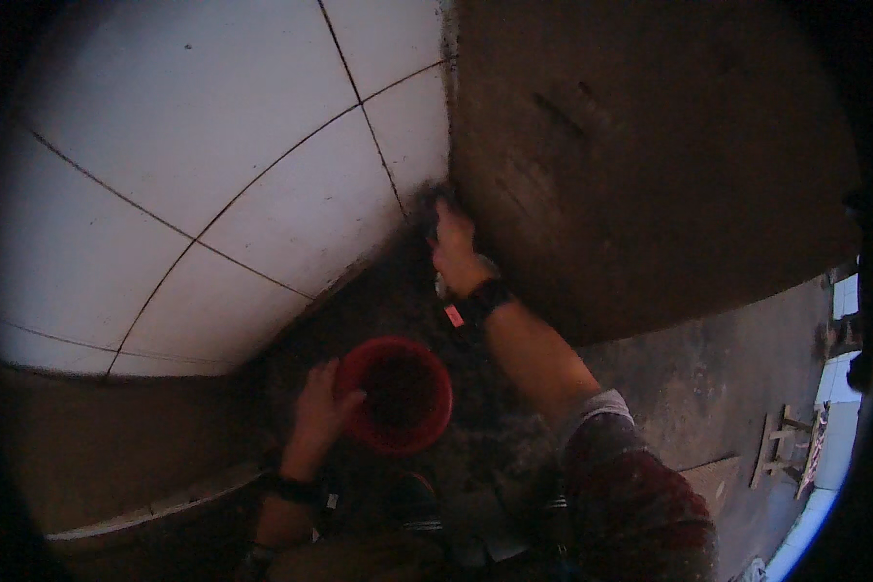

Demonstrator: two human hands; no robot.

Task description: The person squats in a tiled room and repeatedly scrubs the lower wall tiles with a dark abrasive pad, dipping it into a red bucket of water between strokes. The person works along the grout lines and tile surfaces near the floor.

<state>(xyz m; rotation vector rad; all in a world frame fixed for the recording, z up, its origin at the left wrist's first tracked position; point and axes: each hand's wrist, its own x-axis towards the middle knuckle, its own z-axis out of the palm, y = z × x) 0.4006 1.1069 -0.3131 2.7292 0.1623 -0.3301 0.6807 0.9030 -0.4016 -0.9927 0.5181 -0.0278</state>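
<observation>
My left hand (319,415) grips the left rim of a round red plastic bucket (436,396), its thumb over the edge. The inside of the bucket is dark, so its contents are hard to make out. My right hand (457,247) reaches to the low corner where a white tiled wall (276,189) meets a brown wall (626,160). Its fingers are closed around a small dark object (432,207) pressed into that corner; dimness and blur hide what it is. A pale piece shows beneath the right palm.
Dark floor (364,298) lies between the walls. My shoe (422,509) is just below the bucket. At the far right a wooden stand (778,447) rests on the grey floor (684,385), near a flat board (713,480). A pale strip (153,513) runs along the lower left.
</observation>
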